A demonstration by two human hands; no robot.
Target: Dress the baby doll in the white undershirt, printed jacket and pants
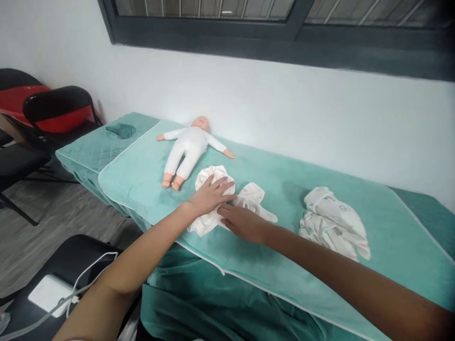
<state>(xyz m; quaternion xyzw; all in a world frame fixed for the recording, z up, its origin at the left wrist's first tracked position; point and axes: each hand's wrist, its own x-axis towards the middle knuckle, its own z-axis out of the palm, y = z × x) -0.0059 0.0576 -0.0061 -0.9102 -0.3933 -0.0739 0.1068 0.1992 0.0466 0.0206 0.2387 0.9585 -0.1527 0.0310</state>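
A crumpled white baby garment (214,176) with a faint small print lies near the front edge of the green-covered bed. My left hand (212,193) rests flat on top of it with the fingers spread. From the right, my right hand (242,221) has its fingers closed on the garment's fabric, the fingertips partly hidden in the folds. Just beyond the right hand spreads a sleeve-like white part (253,199); whether it joins the same garment is hidden. A baby doll (188,144) in a white bodysuit lies on its back behind my hands, arms stretched out.
A bunched printed white cloth (334,222) lies to the right on the green bed cover (284,258). At the left end, the bed has a face hole (122,130). A black chair (76,258) with a white box (51,294) and cables stands close at front left.
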